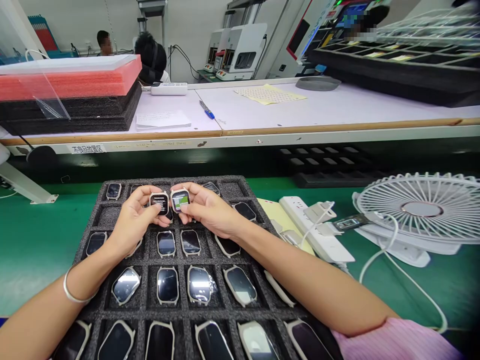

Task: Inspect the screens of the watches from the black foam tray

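My left hand point(138, 216) grips a strapless smartwatch point(159, 204) with a pale case, its screen lit with white text on black. Close beside it, my right hand point(206, 207) pinches a second smartwatch point(180, 200) whose screen glows green and white, the thumb over its lower part. Both watches are held above the far half of a dark grey foam tray point(180, 312). Many compartments of this tray hold similar watch bodies with dark screens, such as one watch point(167, 286) below my hands. My forearms hide some of the tray.
To the right stand a white power strip point(315, 225) with plugs and a white fan point(420, 207) trailing a cable. A shelf point(225, 107) beyond carries pink and black foam stacks point(75, 80), a pen point(207, 110), paper and black trays point(397, 70). Two people are in the background.
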Tool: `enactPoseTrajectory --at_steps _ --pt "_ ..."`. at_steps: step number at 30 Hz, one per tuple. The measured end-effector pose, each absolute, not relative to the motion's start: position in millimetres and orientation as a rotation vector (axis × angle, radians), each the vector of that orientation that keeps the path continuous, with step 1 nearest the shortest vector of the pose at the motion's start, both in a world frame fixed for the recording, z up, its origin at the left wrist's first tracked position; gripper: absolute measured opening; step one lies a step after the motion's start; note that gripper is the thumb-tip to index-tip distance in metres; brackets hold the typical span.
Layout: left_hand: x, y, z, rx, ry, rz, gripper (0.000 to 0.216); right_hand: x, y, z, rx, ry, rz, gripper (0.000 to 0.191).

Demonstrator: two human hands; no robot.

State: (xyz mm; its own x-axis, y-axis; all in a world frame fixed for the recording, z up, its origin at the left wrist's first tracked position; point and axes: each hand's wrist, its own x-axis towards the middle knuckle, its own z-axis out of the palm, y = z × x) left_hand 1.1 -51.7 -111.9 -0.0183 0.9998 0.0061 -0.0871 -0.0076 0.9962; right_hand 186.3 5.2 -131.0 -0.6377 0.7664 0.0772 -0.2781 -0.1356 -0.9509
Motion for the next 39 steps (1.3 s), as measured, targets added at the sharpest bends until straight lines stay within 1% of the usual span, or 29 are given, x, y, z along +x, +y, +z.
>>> enactPoseTrajectory --at_steps 4,11,13,16,21,39 --pt "1.0 -52.4 -112.0 1.141 1.143 1.268 0.035 186.9 4.5 -129.8 -0.577 -1.412 1.854 0.039" --pt "0.7 -53.0 -113.6 1.179 1.111 1.286 0.04 186.6 5.0 -132.2 -0.528 -1.406 1.836 0.046" --pt "0.6 -53.0 -113.7 1.174 1.118 1.272 0.038 186.0 5.0 -133.1 -0.548 -1.421 1.825 0.044" --pt "-0.2 -53.1 -113.1 1.119 1.111 1.242 0.029 184.7 5.0 -133.4 -0.622 -1.4 1.842 0.035" --pt "-1.4 -53.1 -112.0 1.083 1.08 1.225 0.027 183.7 5.4 -131.7 -0.639 -1.291 1.903 0.044" --pt "-1.1 -53.3 -112.3 1.129 1.075 1.225 0.027 187.0 5.4 -132.2 -0.58 -1.413 1.874 0.037"
